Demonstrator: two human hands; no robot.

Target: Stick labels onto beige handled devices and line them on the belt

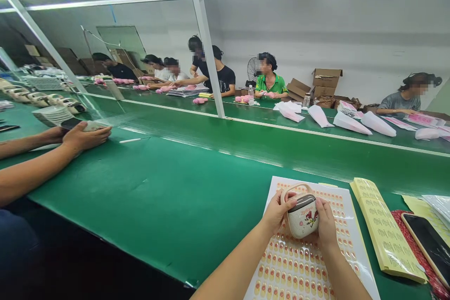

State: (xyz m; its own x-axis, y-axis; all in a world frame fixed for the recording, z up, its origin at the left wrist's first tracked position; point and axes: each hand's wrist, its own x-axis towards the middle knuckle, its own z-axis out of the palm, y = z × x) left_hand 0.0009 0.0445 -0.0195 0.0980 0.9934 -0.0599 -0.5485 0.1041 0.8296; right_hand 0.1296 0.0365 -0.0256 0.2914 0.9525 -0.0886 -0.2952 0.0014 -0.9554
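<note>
Green worktop [168, 201], strip-lit workshop. Your left hand [276, 211] and right hand [326, 222] grip the cream case [303, 218] over the sticker sheet [291, 269]. Print already on its front; many stickers remain on the sheet; overall progress unclear.

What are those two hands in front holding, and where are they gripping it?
A small cream case with a dark top; the left and right hands hold its opposite sides, near the top.
</note>
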